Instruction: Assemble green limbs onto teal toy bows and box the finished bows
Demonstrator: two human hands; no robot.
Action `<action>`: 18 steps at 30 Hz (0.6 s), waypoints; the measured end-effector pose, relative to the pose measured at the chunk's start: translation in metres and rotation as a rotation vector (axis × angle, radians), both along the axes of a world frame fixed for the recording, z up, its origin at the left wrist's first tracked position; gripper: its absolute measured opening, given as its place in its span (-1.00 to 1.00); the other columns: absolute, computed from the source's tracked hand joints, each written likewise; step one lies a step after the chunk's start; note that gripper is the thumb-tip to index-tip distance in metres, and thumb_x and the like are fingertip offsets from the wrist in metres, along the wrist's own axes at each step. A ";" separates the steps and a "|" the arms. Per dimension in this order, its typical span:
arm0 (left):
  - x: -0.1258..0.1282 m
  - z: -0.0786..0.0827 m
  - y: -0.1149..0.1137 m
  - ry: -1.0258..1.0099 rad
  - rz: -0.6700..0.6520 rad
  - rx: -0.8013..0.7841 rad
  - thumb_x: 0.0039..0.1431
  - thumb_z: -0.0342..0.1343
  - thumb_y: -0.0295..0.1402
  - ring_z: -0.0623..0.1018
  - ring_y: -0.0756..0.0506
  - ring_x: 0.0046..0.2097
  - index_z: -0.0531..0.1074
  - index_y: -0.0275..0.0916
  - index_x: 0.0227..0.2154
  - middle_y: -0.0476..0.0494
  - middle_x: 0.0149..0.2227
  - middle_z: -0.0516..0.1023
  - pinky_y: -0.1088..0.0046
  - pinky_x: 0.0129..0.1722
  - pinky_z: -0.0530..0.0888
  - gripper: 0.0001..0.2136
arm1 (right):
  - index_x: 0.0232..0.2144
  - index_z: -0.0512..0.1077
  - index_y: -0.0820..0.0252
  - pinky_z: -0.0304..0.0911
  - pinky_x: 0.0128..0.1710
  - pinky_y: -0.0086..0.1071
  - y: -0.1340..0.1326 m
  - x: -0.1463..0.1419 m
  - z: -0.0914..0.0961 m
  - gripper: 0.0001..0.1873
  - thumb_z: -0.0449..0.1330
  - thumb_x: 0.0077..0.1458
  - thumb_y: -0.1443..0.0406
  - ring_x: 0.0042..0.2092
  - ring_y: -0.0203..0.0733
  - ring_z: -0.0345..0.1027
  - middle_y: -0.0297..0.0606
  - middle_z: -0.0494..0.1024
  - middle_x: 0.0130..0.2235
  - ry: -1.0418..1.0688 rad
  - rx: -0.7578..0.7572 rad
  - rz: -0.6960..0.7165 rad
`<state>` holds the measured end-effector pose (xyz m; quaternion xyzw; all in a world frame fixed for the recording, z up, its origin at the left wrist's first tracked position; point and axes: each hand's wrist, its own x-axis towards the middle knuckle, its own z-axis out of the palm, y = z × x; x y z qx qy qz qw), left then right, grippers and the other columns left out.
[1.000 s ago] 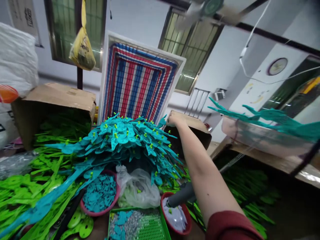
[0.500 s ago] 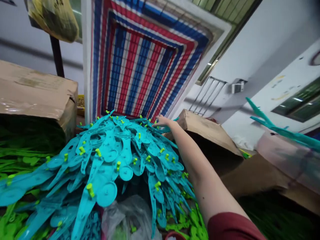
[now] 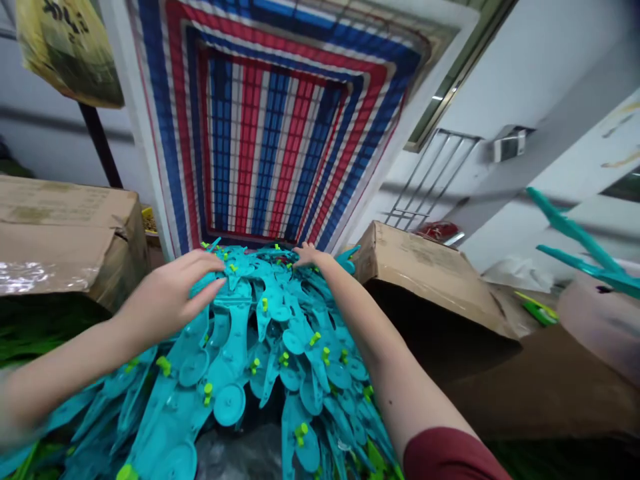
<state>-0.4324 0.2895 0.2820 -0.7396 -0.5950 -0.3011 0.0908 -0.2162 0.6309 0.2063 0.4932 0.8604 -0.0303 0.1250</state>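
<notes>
A tall heap of teal plastic pieces (image 3: 260,347) with small lime-green pegs fills the lower middle of the head view. My left hand (image 3: 173,293) lies on the heap's upper left, fingers stretched out flat over the pieces. My right hand (image 3: 307,255) reaches to the far top of the heap, fingers down on the pieces near the base of the striped crate. Whether the right fingers pinch a piece I cannot make out.
A white-rimmed crate with red and blue stripes (image 3: 280,120) stands upright behind the heap. Cardboard boxes sit at the left (image 3: 65,233) and right (image 3: 430,267). A yellow bag (image 3: 70,47) hangs top left. More teal pieces (image 3: 580,247) jut in at the right.
The view has moved closer to the heap and the crate. My left hand has come into view and settled on the heap. My right hand stays at the heap's top, shifted slightly left.
</notes>
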 end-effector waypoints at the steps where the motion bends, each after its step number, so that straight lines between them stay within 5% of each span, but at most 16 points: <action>1: 0.008 0.000 0.033 0.062 0.004 -0.079 0.35 -0.09 -0.20 0.50 -0.11 0.03 0.43 -0.19 -0.06 -0.09 0.00 0.51 0.31 0.08 0.45 -0.72 | 0.17 0.28 0.16 0.28 0.14 0.08 0.000 -0.002 0.000 -0.49 0.19 0.23 0.14 0.19 0.04 0.27 -0.09 0.29 0.23 -0.011 0.010 0.000; 5: 0.039 -0.020 0.152 0.226 0.135 -0.323 0.31 0.06 -0.27 0.48 -0.20 0.11 0.34 -0.27 0.10 -0.27 0.11 0.40 0.29 0.05 0.47 -0.65 | 0.10 0.34 0.19 0.37 0.05 -0.04 -0.001 -0.014 -0.004 -0.57 0.18 0.24 0.15 0.08 -0.06 0.37 -0.12 0.40 0.13 -0.054 0.028 -0.018; 9: 0.060 -0.047 0.226 0.295 0.137 -0.392 0.28 0.16 -0.26 0.48 -0.22 0.07 0.35 -0.30 0.08 -0.28 0.09 0.42 0.13 0.02 0.49 -0.63 | 0.08 0.35 0.21 0.41 0.00 -0.08 0.003 -0.022 -0.015 -0.58 0.18 0.24 0.15 0.03 -0.08 0.40 -0.13 0.43 0.08 -0.076 0.050 -0.049; 13: 0.071 -0.063 0.264 0.383 0.077 -0.453 0.30 0.14 -0.24 0.52 -0.17 -0.01 0.39 -0.28 0.04 -0.22 0.04 0.46 0.13 -0.03 0.52 -0.68 | 0.08 0.35 0.20 0.40 0.00 -0.08 0.009 -0.020 -0.024 -0.59 0.17 0.25 0.16 0.03 -0.09 0.40 -0.13 0.43 0.09 -0.065 0.097 -0.073; 18: 0.074 -0.071 0.277 0.477 0.051 -0.470 0.31 0.13 -0.25 0.54 -0.14 -0.06 0.41 -0.29 0.00 -0.21 0.00 0.48 0.19 -0.08 0.55 -0.71 | 0.06 0.36 0.21 0.39 0.02 -0.07 0.009 -0.019 -0.026 -0.61 0.17 0.25 0.16 0.04 -0.08 0.39 -0.12 0.43 0.10 -0.039 0.123 -0.083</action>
